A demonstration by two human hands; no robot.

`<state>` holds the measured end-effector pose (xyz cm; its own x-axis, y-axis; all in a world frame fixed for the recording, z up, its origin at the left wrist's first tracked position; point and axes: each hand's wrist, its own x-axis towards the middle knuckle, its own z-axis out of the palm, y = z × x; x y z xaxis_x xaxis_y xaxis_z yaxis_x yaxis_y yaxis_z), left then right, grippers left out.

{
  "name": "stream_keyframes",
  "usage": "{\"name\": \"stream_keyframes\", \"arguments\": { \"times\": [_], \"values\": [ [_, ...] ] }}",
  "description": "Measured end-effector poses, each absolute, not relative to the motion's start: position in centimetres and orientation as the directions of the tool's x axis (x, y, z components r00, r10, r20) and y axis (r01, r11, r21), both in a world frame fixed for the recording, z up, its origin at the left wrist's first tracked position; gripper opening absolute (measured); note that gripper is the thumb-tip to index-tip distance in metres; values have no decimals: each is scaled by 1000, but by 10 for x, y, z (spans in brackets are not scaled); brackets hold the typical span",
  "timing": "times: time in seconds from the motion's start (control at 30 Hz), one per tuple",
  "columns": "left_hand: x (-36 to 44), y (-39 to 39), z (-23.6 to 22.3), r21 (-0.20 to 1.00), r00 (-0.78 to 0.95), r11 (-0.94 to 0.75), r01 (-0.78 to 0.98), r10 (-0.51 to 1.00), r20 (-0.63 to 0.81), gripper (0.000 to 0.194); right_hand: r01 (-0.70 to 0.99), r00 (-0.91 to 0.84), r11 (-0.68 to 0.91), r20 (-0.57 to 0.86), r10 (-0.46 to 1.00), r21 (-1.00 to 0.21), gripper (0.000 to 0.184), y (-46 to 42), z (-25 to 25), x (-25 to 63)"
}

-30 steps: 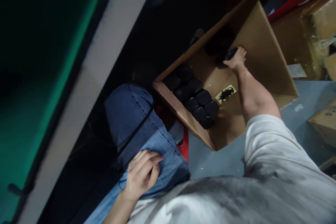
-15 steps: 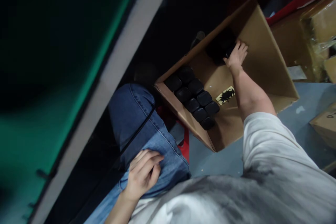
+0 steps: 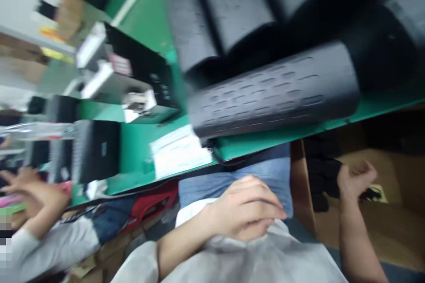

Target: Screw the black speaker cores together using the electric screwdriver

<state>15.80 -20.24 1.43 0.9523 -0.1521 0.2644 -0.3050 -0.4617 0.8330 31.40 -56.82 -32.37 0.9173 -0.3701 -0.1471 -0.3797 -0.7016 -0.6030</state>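
My left hand [image 3: 245, 210] lies on my lap against the jeans and the hem of my grey shirt, fingers loosely stretched and holding nothing. My right hand [image 3: 355, 177] hangs over the open cardboard box [image 3: 381, 225] at the right, beside dark pieces [image 3: 320, 177] stacked inside. Its fingers look curled, but motion smears them. A pale sticker with a black figure [image 3: 376, 192] shows just right of that hand.
Several long black perforated cylinders [image 3: 275, 88] lie on the green table [image 3: 139, 141] above my lap. Black boxes [image 3: 96, 148] and a white paper stack [image 3: 179, 154] sit further left. A co-worker's hand [image 3: 29, 190] and sleeve are at the far left.
The view has swung up from the floor and box to the table top. My right hand has pulled back from the far black piece in the box. My left hand stays on my lap.
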Motion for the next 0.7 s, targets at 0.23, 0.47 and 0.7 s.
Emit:
{"name": "stream_keyframes", "arguments": {
  "times": [0.23, 0.47, 0.7],
  "values": [
    [133, -76, 63, 608, 838, -745, 273, 495, 231, 47, -138, 937, -401, 12, -349, -906, 46, -466, -260, 255],
    [189, -72, 63, 660, 826, -553, 509, 529, -194, 140, 185, 962, -301, 236, -141, -935, 44, -410, -196, 212],
    [187, -73, 64, 934, 861, -104, 343, 432, -268, 128, 289, 952, -312, 305, -3, -905, 45, -411, -153, 175]
  ]
}}
